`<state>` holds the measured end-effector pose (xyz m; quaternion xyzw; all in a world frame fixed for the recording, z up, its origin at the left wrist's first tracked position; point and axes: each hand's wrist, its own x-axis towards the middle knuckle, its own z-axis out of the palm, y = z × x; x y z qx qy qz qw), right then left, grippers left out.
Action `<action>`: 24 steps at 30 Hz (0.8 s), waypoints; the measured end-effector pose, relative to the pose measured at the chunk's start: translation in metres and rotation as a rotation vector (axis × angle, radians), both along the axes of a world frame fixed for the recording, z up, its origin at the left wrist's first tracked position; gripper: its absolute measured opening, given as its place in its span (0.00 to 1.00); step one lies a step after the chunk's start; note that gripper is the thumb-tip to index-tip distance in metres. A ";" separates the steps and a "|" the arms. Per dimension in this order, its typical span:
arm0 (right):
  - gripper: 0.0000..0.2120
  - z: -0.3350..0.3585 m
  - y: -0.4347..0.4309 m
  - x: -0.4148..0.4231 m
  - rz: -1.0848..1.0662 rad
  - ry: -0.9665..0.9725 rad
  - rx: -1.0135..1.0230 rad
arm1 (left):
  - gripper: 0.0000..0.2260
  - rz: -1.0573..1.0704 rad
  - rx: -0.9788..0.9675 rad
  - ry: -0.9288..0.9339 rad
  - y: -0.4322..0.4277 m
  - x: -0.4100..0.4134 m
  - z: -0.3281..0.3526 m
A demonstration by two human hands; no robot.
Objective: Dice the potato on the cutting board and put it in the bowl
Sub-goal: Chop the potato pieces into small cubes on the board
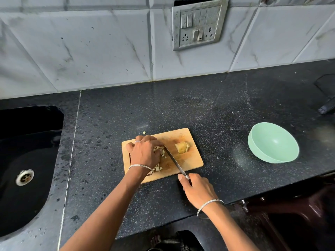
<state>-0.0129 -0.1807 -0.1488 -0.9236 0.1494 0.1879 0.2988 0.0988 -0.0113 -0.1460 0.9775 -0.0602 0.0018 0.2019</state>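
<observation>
Nearest the person, at five o'clock from the cutting board (191,161), the right hand (198,192) has its grip clenched round the handle of a knife (175,161), whose blade slants up to eleven o'clock across the wood. Its tip meets the left hand (145,151), whose grip is curled down over a cluster of potato pieces (161,152), pinning them against the blade; more small pieces lie by that wrist. At two o'clock on the board sits an uncut potato chunk (182,147), apart from both hands. One stray cube (144,132) lies on the bench (208,109) just off the board's far left corner. The green bowl (273,143) stands well apart at three o'clock, with nothing in it. A sink (27,160) lies at nine o'clock. The dicing step seems to be midway. The next move likely calls for short downward cuts close to the curled fingertips, then work on the chunk before anything goes to the bowl.
</observation>
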 end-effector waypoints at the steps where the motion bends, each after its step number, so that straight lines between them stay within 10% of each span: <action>1: 0.22 0.000 -0.001 -0.001 -0.002 0.002 0.001 | 0.10 -0.005 0.007 0.003 0.000 0.002 0.001; 24: 0.21 0.006 0.017 -0.009 -0.089 -0.078 -0.021 | 0.11 0.129 -0.123 -0.070 0.009 -0.011 0.001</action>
